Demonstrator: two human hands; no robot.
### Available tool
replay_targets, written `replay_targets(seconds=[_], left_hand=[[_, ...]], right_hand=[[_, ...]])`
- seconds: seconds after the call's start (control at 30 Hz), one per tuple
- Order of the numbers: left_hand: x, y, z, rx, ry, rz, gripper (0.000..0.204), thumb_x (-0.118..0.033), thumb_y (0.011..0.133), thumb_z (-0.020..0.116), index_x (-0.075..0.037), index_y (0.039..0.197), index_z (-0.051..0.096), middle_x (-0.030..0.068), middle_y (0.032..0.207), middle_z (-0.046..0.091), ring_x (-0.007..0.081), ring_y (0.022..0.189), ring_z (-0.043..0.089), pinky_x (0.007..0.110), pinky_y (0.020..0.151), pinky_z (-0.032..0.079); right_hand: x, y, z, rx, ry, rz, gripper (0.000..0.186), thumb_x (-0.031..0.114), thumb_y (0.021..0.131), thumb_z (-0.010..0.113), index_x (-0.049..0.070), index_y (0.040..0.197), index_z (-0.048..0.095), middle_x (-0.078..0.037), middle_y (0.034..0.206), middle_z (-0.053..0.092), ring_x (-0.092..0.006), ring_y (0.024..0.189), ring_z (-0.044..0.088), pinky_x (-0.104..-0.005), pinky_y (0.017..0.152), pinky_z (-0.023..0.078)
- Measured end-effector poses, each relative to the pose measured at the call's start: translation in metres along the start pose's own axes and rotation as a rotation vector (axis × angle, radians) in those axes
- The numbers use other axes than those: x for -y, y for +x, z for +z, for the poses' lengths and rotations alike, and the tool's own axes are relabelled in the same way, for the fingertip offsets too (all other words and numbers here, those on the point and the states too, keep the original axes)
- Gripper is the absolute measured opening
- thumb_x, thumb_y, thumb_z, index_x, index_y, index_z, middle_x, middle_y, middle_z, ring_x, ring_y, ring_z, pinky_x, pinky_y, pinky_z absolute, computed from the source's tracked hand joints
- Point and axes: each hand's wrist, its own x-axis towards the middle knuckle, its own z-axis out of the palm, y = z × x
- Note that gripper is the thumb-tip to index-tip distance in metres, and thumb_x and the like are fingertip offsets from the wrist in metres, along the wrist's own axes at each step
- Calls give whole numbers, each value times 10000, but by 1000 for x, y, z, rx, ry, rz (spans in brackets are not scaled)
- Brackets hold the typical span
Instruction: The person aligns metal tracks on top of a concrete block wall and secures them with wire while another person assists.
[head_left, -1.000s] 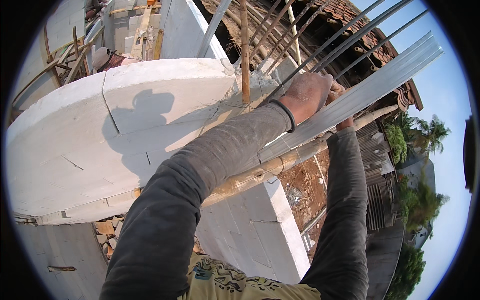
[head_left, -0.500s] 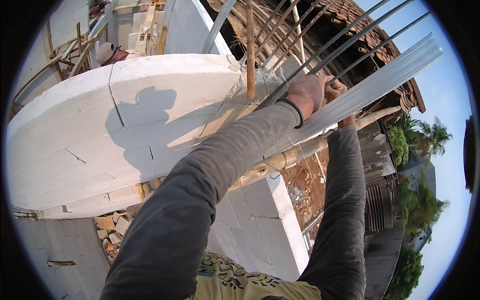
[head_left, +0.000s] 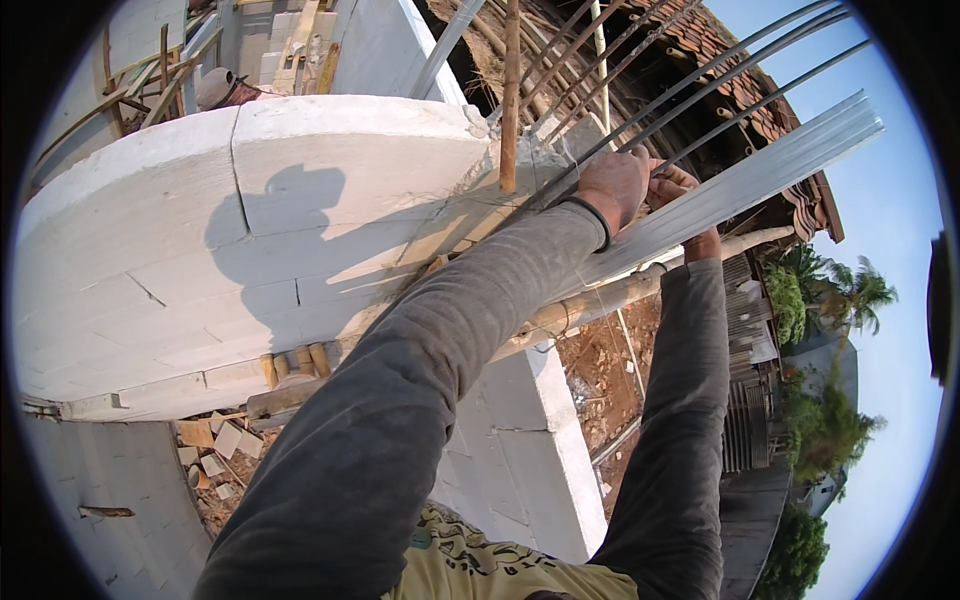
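My left hand [head_left: 614, 186], a dark band at its wrist, is closed among the steel reinforcing bars [head_left: 745, 62] that rise from the wall's corner. What its fingers grip is hidden. Close beside it, the bent fingers of my right hand [head_left: 676, 186] are pressed together on something too small to make out. That hand reaches around a shiny galvanized metal channel [head_left: 775, 172], which crosses in front of its palm and slants up to the right alongside the bars.
A white block wall [head_left: 390, 150] curves away to the left, carrying my shadow. A wooden post [head_left: 509, 110] stands near the bars. Bamboo poles [head_left: 560, 318] run below my arms. Behind are a tiled roof [head_left: 740, 95] and another person's capped head [head_left: 220, 90] beyond the wall.
The view has shifted slightly, and the channel's upper end sits a little lower in it. Both hands stay close together at the bars, with their fingers slightly moved.
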Motion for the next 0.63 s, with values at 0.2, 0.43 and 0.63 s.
replay_targets(seconds=[0.2,0.43,0.63], left_hand=[[-12,-4,-1,79,39,2,274,-123,899,534,42,1117,518,237,997,676,359,998,654,428,841,534],[-6,-2,-6,85,11,-44,287,-107,865,572,31,1116,554,234,1016,672,347,1019,650,422,850,530],[-7,-1,-3,95,23,-27,292,-142,864,590,-8,1124,592,205,1036,678,334,1031,649,425,901,504]], right_hand=[[-4,-18,-29,-76,304,25,201,86,860,667,-62,995,645,-150,988,656,-225,872,657,-337,839,569],[28,-28,35,-204,244,-104,233,104,868,662,-34,1052,633,-134,979,660,-230,916,659,-360,861,560],[17,-23,30,-270,-47,-56,192,219,881,704,118,1019,616,-52,1005,674,-171,904,667,-303,799,570]])
